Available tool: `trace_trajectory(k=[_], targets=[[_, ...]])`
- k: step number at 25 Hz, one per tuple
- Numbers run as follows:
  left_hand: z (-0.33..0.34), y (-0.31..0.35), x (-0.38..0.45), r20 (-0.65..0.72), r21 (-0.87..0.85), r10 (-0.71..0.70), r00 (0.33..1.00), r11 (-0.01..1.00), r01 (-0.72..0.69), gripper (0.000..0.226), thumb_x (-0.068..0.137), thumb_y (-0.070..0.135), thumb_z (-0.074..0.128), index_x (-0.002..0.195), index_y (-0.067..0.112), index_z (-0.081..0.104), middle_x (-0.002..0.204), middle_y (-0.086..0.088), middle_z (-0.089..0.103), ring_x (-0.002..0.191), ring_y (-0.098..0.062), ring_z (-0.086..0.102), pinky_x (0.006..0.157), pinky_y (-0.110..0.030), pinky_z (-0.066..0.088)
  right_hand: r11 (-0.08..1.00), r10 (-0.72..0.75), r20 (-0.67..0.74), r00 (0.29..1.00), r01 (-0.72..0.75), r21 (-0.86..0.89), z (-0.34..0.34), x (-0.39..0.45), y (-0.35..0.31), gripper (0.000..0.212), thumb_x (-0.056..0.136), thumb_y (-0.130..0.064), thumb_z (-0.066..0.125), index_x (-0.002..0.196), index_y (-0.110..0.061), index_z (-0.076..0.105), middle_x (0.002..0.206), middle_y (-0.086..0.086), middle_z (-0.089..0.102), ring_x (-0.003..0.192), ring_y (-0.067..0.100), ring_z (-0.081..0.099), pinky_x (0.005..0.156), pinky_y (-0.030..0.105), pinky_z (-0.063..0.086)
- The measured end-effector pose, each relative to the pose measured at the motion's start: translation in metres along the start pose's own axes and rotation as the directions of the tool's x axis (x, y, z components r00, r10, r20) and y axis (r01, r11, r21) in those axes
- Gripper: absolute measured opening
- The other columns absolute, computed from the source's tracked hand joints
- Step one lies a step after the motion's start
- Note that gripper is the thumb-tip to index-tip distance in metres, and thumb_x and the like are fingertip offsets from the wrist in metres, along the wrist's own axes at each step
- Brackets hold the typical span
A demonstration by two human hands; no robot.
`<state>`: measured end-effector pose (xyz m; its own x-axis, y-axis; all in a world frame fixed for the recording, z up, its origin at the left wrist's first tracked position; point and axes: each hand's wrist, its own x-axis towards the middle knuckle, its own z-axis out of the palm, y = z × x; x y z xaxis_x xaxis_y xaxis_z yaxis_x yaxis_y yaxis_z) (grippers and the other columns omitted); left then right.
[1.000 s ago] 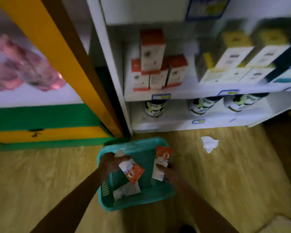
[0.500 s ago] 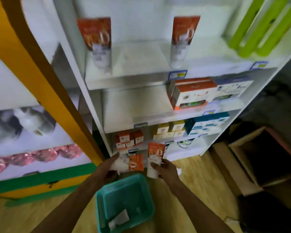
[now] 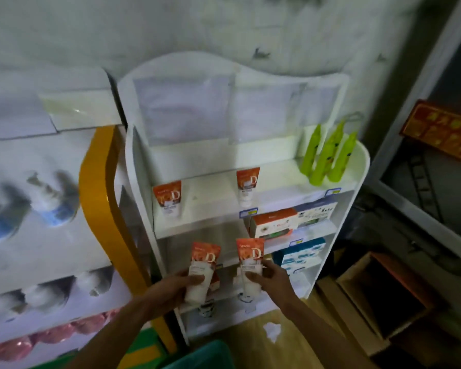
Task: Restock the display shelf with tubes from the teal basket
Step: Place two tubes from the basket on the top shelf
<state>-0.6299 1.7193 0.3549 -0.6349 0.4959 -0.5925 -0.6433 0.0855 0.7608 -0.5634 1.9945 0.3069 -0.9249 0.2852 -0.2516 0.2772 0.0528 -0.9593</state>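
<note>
My left hand (image 3: 171,288) grips an orange-and-white tube (image 3: 201,270), held upright in front of the white display shelf (image 3: 210,225). An identical tube (image 3: 249,262) stands upright in my right hand (image 3: 272,280). Both tubes hover at the height of the middle shelves. On the top shelf two more such tubes stand, one at the left (image 3: 169,198) and one in the middle (image 3: 247,186). Only a corner of the teal basket (image 3: 205,355) shows at the bottom edge.
Green bottles (image 3: 328,158) stand at the top shelf's right end. Orange and blue boxes (image 3: 274,225) fill the shelves below. A yellow-framed rack (image 3: 99,209) stands on the left. An open cardboard box (image 3: 378,294) and a crumpled white paper (image 3: 272,331) lie on the wooden floor.
Both hands lifted out of the basket, each with a tube, and rose in front of the shelf. The tube in my left hand turned upright. My view tilted up.
</note>
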Motion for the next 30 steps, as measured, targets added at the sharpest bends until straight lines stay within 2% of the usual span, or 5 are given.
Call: trace_trajectory(k=[5,12,18,25,30], targets=[[0.028,0.072,-0.026,0.009,0.054,0.093,0.996,0.994,-0.094,0.054,0.077,0.006,0.077,0.127,0.011,0.059,0.119,-0.018,0.071,0.111,-0.035,0.068,0.098,-0.055,0.052,0.996,-0.075,-0.053,0.996,0.077,0.036,-0.032,-0.011,-0.074,0.033,0.073,-0.014,0.085,0.103,-0.020,0.072,0.093,-0.001,0.078,0.086,0.014,0.074,0.067,0.023,0.056],[0.075,0.122,-0.034,-0.089,0.068,0.279,0.956,0.959,-0.274,0.037,0.081,-0.002,0.070,0.116,0.010,0.065,0.115,-0.013,0.073,0.104,-0.025,0.070,0.081,-0.039,0.058,0.996,-0.079,-0.157,0.984,0.085,0.033,-0.069,0.014,-0.119,0.045,0.070,-0.016,0.088,0.110,-0.013,0.069,0.103,0.009,0.075,0.095,0.026,0.072,0.086,0.046,0.059],[0.091,0.147,0.010,-0.204,0.098,0.371,0.906,0.929,-0.358,0.051,0.076,-0.014,0.068,0.124,0.000,0.060,0.123,-0.020,0.067,0.116,-0.035,0.063,0.098,-0.048,0.050,0.988,-0.120,-0.198,0.973,0.098,-0.115,-0.120,0.095,-0.126,0.049,0.058,-0.029,0.091,0.098,-0.013,0.067,0.097,0.013,0.073,0.092,0.031,0.070,0.086,0.050,0.058],[0.095,0.177,0.068,-0.157,0.214,0.399,0.904,0.907,-0.363,0.070,0.061,0.011,0.088,0.126,0.009,0.063,0.123,-0.012,0.070,0.115,-0.032,0.066,0.104,-0.052,0.047,0.983,-0.116,-0.142,0.983,0.092,-0.162,-0.179,0.188,-0.146,0.036,0.064,-0.003,0.088,0.086,-0.020,0.066,0.097,0.014,0.074,0.086,0.030,0.068,0.083,0.051,0.056],[0.095,0.183,0.086,-0.176,0.196,0.408,0.896,0.906,-0.374,0.060,0.069,0.000,0.080,0.126,0.006,0.062,0.124,-0.016,0.069,0.116,-0.036,0.065,0.107,-0.056,0.043,0.991,-0.098,-0.119,0.988,0.087,-0.100,-0.199,0.234,-0.151,0.041,0.068,0.007,0.083,0.104,0.000,0.066,0.102,0.012,0.069,0.095,0.027,0.065,0.085,0.036,0.051]])
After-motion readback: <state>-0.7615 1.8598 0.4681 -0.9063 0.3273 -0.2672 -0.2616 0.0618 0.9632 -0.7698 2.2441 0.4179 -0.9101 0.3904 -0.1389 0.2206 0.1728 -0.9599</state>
